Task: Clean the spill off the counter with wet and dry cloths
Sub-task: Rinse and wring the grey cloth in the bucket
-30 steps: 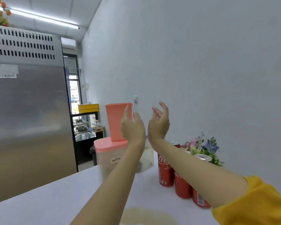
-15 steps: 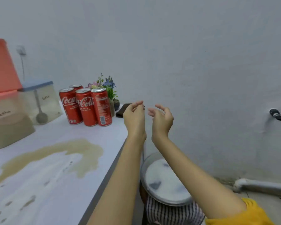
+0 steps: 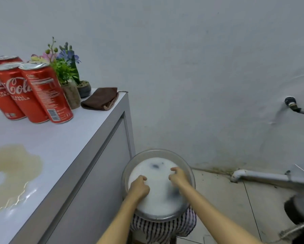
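Your hands are down in the basin beside the worktop.
Your left hand (image 3: 139,187) and right hand (image 3: 178,176) have fingers curled in milky water in the basin (image 3: 191,170); whether they pinch anything, I cannot tell. The spill (image 3: 12,164) stays on the worktop (image 3: 73,134), brown cloth (image 3: 100,99) at its far corner.

- Both hands lower than 0.5 s ago: from raised in the air beside the counter edge (image 3: 102,138) down into the basin (image 3: 130,166) of cloudy water.
- Left hand (image 3: 139,187) now at the water surface, fingers curled.
- Right hand (image 3: 178,176) likewise in the basin, fingers curled, blurred.
- View tilted further down and right: pink containers gone from frame, cans (image 3: 30,92) bigger at left, spill (image 3: 12,166) cut by left edge.
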`<action>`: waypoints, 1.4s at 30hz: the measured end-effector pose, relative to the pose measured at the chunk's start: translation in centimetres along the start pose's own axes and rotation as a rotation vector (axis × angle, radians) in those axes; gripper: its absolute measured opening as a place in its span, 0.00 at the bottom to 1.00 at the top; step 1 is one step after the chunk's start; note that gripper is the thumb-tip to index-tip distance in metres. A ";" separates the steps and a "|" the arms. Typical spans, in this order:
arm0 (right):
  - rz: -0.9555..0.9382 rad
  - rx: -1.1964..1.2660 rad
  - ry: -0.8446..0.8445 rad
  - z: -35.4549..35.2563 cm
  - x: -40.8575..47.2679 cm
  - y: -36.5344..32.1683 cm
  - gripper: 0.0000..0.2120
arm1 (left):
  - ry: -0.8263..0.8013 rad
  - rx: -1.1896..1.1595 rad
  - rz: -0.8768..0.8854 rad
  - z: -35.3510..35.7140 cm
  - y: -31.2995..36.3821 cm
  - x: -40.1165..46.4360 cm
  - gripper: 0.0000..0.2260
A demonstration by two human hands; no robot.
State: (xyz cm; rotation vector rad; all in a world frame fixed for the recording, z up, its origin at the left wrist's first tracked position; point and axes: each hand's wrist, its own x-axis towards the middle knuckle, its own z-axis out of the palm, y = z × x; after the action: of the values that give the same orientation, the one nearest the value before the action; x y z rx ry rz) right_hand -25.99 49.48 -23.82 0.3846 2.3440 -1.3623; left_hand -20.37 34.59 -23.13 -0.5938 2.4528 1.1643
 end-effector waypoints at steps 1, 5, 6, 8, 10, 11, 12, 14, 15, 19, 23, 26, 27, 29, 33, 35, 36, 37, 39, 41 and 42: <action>0.011 -0.089 -0.027 0.1 1.0 0.7 0.25 | -0.033 0.093 -0.001 0.7 -0.4 1.0 0.21; -0.012 -0.365 -0.104 1.3 3.9 1.8 0.30 | -0.114 0.316 -0.037 2.7 -1.2 3.4 0.27; 0.001 -0.386 -0.131 1.7 4.5 1.7 0.31 | -0.091 0.342 -0.054 3.0 -1.3 4.0 0.28; 0.047 -0.373 -0.192 1.9 5.3 1.3 0.28 | -0.013 0.335 -0.068 3.3 -1.5 4.8 0.28; 0.033 -0.346 -0.252 1.4 5.7 0.5 0.19 | 0.044 0.254 -0.109 3.3 -1.5 5.6 0.29; 0.008 -0.314 -0.268 1.0 5.6 -0.1 0.17 | 0.064 0.222 -0.135 3.1 -1.6 6.0 0.30; -0.012 -0.248 -0.301 0.6 5.3 -0.8 0.15 | 0.083 0.215 -0.157 2.7 -1.5 6.4 0.31; -0.071 -0.066 -0.423 -0.4 4.7 -2.5 0.09 | 0.092 0.261 -0.142 1.7 -1.3 7.1 0.29; -0.121 -0.021 -0.480 -0.9 4.3 -3.4 0.07 | 0.088 0.264 -0.101 1.1 -0.8 7.2 0.28; -0.404 -0.008 -0.604 -3.4 2.6 -8.2 0.12 | 0.001 0.126 0.178 -1.4 1.8 7.2 0.30; -0.524 0.086 -0.645 -5.6 0.9 -11.9 0.14 | 0.090 -0.105 0.407 -4.5 4.7 5.6 0.22; -0.580 0.020 -0.573 -6.7 0.5 -12.5 0.11 | 0.081 -0.332 0.485 -6.1 5.8 4.6 0.19; -0.595 -0.055 -0.484 -6.7 0.8 -12.2 0.12 | 0.104 -0.360 0.485 -6.2 5.9 4.5 0.18; -0.571 -0.212 -0.270 -5.9 1.7 -10.8 0.14 | 0.243 -0.263 0.422 -5.9 5.4 4.9 0.14; -0.444 -0.468 -0.048 -2.3 3.1 -5.5 0.13 | 0.238 0.160 0.385 -3.2 3.5 5.7 0.17; -0.351 -0.508 -0.125 -0.2 3.6 -2.3 0.14 | 0.041 0.364 0.359 -1.0 2.0 6.3 0.15; -0.324 -0.532 -0.164 0.8 4.0 -0.8 0.15 | -0.037 0.479 0.339 -0.1 1.1 6.7 0.15; -0.307 -0.564 -0.196 1.5 4.2 0.3 0.16 | -0.096 0.588 0.317 0.7 0.3 6.9 0.16; -0.266 -0.603 -0.240 2.3 4.4 1.6 0.09 | -0.138 0.698 0.311 1.5 -0.7 7.2 0.19; -0.182 -0.584 -0.285 2.6 4.6 1.7 0.19 | -0.065 0.632 0.354 1.3 -0.4 7.4 0.11; -0.160 -0.543 -0.293 2.4 4.5 1.1 0.24 | -0.020 0.524 0.381 0.9 0.1 7.3 0.08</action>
State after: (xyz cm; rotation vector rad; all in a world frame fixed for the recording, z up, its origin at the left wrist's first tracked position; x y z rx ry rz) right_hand -28.99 48.08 -27.90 -0.1557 2.4004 -0.7255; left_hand -26.49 33.80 -27.13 0.0393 2.7671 0.5812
